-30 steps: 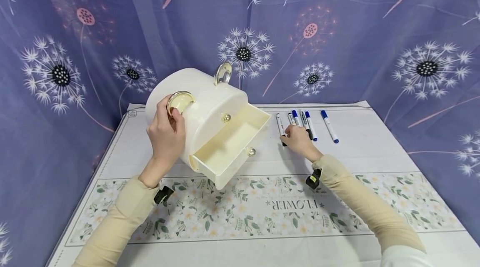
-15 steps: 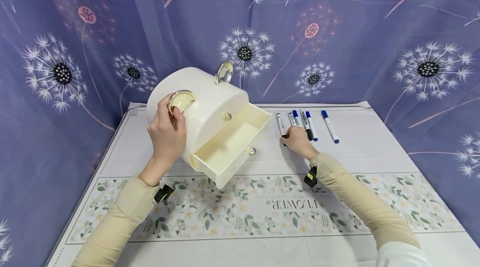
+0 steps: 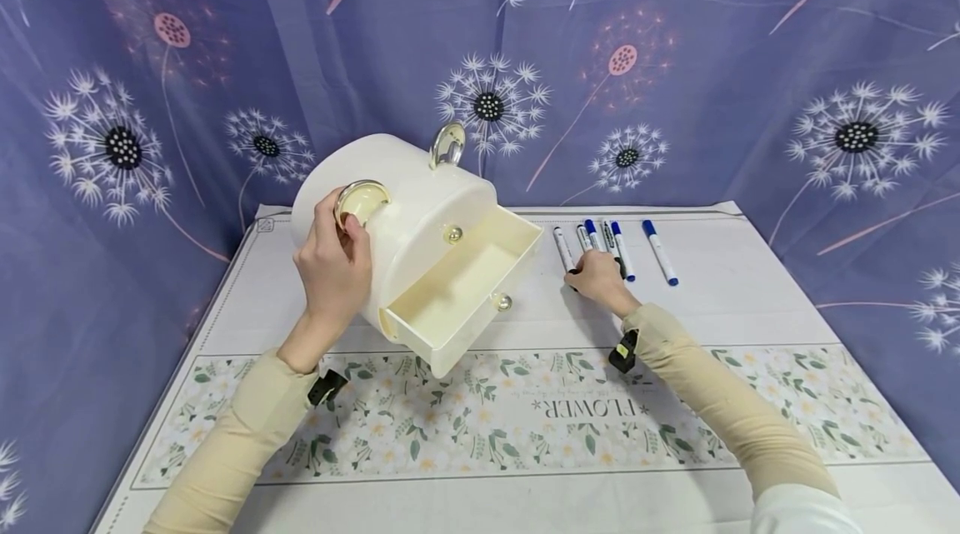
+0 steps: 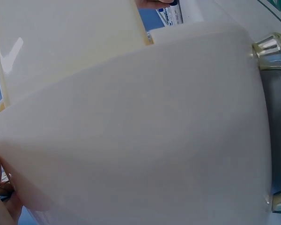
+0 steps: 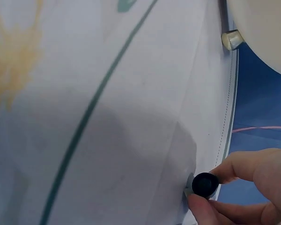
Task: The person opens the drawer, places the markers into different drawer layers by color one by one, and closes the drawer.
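Observation:
A white rounded storage box [image 3: 408,222] with gold-rimmed ear-like loops sits tilted on the left, its drawer [image 3: 457,284] pulled out with nothing visible inside. My left hand [image 3: 335,263] grips the nearer loop [image 3: 363,202] between thumb and fingers. To the right of the box, my right hand [image 3: 603,277] pinches a white marker [image 3: 563,247] by its black-capped end. In the right wrist view that black cap [image 5: 205,185] shows end-on between thumb and fingers. Partly behind this hand lie several more markers, among them a blue-capped one [image 3: 622,252].
One blue-capped marker [image 3: 659,253] lies apart, farther right. A second gold-rimmed loop [image 3: 447,146] stands on the box, and a gold knob [image 3: 502,301] sticks out of the drawer front. A printed tablecloth [image 3: 480,501] covers the table; a purple curtain [image 3: 375,84] hangs behind.
My right hand has shifted slightly, and the black-capped end of the marker has swung a little to the right with it. The left hand and the box stay put.

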`<state>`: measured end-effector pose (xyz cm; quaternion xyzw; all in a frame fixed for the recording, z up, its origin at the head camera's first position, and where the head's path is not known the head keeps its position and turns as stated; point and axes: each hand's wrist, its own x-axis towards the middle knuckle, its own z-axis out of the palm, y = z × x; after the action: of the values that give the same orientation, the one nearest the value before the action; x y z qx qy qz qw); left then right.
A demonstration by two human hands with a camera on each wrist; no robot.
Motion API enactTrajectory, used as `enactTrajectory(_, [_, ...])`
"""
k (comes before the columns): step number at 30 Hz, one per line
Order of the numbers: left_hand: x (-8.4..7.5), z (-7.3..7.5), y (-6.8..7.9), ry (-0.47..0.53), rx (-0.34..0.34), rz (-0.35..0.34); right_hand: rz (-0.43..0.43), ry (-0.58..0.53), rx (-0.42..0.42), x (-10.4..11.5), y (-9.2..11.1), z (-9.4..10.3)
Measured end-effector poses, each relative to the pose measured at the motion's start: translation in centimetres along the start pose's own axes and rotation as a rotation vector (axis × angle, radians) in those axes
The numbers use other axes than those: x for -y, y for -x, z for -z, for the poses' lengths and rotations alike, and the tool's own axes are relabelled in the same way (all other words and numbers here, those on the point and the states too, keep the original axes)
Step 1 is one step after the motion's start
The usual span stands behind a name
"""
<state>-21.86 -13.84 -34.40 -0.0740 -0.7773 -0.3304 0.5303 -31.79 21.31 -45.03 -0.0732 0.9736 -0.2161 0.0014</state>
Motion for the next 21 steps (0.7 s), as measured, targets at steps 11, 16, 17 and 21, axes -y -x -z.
enactTrajectory(11, [-0.1, 0.1, 0.0, 0.004, 0.005, -0.003, -0.009, -0.047, -0.048, 0.0, 0.6, 1.1])
enactTrajectory(16, [-0.1, 0.1, 0.0, -0.004, 0.001, -0.006, -0.024, -0.075, -0.05, 0.3, 0.9, 1.4])
enactTrajectory(17, [-0.1, 0.1, 0.0, -0.003, 0.001, -0.007, -0.026, -0.076, -0.051, 0.4, 0.9, 1.4])
enactTrajectory(21, [-0.1, 0.2, 0.0, -0.002, 0.007, -0.008, -0.035, -0.078, -0.057, 0.5, 1.1, 1.5])
